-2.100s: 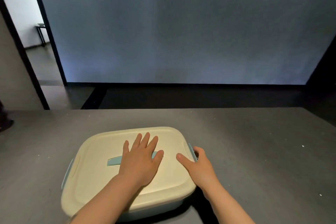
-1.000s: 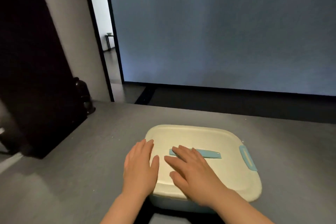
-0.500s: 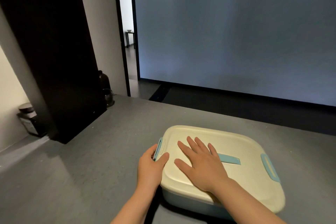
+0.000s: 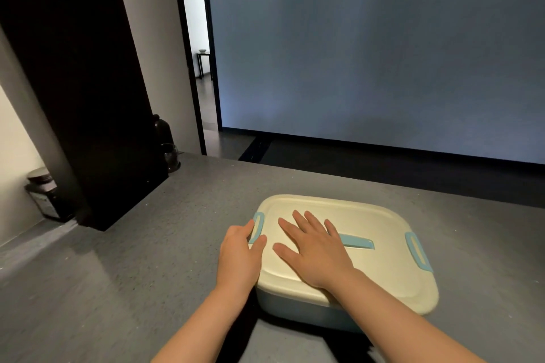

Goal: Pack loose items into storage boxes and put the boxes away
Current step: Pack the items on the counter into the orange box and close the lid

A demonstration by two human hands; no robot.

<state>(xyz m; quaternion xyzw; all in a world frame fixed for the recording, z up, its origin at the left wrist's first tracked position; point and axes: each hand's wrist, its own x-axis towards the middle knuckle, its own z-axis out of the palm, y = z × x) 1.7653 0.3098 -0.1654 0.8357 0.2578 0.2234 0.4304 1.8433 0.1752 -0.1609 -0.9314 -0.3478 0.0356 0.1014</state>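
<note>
**Lidded box held at its left clasp and pressed from above**

A storage box is seen on the grey counter, towards its near edge and right of centre. The box is closed by a cream lid with rounded corners. A pale blue handle is set flat along the middle of the lid, and a pale blue clasp is fitted at each short end: the left clasp and the right clasp.

The right hand is laid flat on the lid with the fingers straight and spread; the near end of the handle is covered by it. The left hand is placed at the left end of the box, its thumb lying on the lid's edge just beside the clasp and its fingers bent round the outer side of the clasp. Whether the clasp is actually pinched cannot be told, though it is touched.

Beyond the counter's left end a black cabinet is seen, with a dark jar on its left and two dark vessels at its far corner. A doorway is seen beside a blue-grey wall.
</note>
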